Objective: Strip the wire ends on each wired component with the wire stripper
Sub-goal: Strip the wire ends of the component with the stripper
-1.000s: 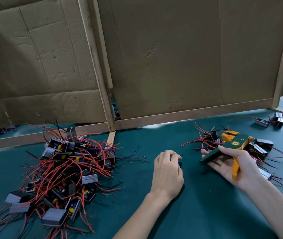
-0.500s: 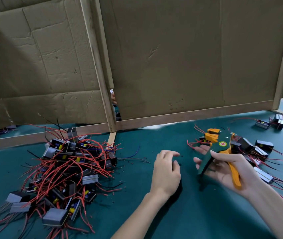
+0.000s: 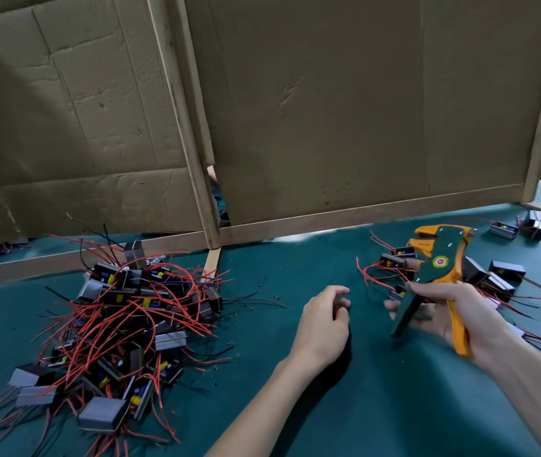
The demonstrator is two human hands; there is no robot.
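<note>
A green and orange wire stripper is raised off the table, jaws pointing up and away. My right hand grips its handles. My left hand rests on the green table with loosely curled fingers and holds nothing. A big heap of wired components, small black and grey blocks with red wires, lies at the left. A smaller group of the same components lies behind my right hand.
Cardboard panels in wooden frames wall off the back of the table. Two more components lie at the far right. Small bits of wire insulation are scattered on the cloth near the heap.
My right hand has picked the wire stripper up from beside the right group and turned it upright, jaws up. My left hand has stayed on the table.
</note>
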